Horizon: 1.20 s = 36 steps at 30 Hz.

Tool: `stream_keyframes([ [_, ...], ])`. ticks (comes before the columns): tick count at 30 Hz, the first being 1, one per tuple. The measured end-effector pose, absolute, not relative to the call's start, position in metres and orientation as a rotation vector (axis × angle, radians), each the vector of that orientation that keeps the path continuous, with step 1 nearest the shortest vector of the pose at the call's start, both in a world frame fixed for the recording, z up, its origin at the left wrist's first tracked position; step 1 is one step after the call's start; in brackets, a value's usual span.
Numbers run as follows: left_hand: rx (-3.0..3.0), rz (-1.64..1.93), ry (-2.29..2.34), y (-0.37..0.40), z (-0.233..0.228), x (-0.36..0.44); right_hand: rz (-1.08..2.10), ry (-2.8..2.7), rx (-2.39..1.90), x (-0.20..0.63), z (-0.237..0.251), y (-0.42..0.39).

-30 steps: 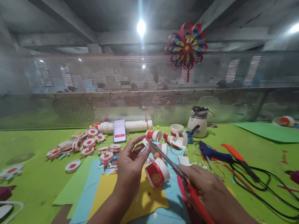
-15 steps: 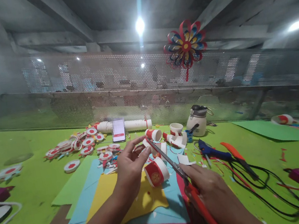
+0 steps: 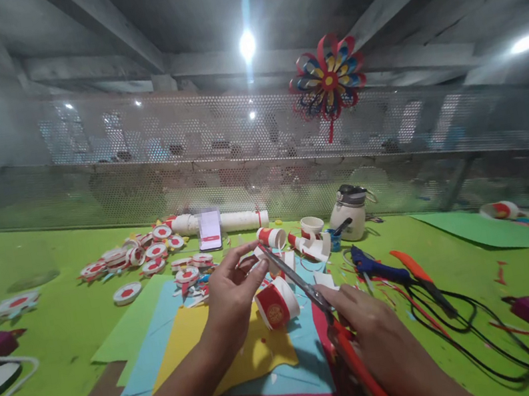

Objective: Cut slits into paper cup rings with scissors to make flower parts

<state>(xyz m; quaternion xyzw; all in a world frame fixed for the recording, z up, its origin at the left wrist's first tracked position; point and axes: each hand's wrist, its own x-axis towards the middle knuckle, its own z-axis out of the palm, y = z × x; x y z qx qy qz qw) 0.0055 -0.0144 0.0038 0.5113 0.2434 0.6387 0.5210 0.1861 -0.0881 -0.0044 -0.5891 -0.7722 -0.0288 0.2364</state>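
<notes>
— Since a second ago, has anything moved?

— Only a little: the right hand [image 3: 376, 335] has slid up the scissors [image 3: 304, 286] toward their pivot, and the blades have tipped slightly lower. Everything else lies as before.

— What does that hand hold?

— It is closed around the red handles of the scissors, with the blades pointing up and left.

— And the left hand [image 3: 230, 295]?

— It pinches a small white paper piece [image 3: 258, 253] between thumb and fingertips, right at the blade tips.

— Where is the red and white paper cup [image 3: 276, 304]?

— It lies on its side between the two hands, on the coloured paper sheets [image 3: 250, 356], just under the blades.

— What else is on the green table [image 3: 63, 326]?

— Red and white paper discs [image 3: 147, 255] sit scattered at the back left, with a phone [image 3: 210, 231] propped against a white tube [image 3: 238, 220]. A white jug [image 3: 351, 212] stands further right, and a blue glue gun [image 3: 378, 268] lies near a black cord [image 3: 463, 327].
</notes>
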Motion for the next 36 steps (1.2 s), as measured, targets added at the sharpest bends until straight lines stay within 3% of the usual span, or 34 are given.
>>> stream_keyframes([
  [23, 1.267, 1.554, 0.665, -0.0153, 0.0048, 0.0079, -0.140, -2.089, -1.662, 0.1849, -0.0045, -0.0855],
  [36, 1.260, 1.656, 0.661, -0.0113, 0.0039, 0.0073, -0.011, -2.002, -1.551, 0.1897, -0.0071, -0.0826],
])
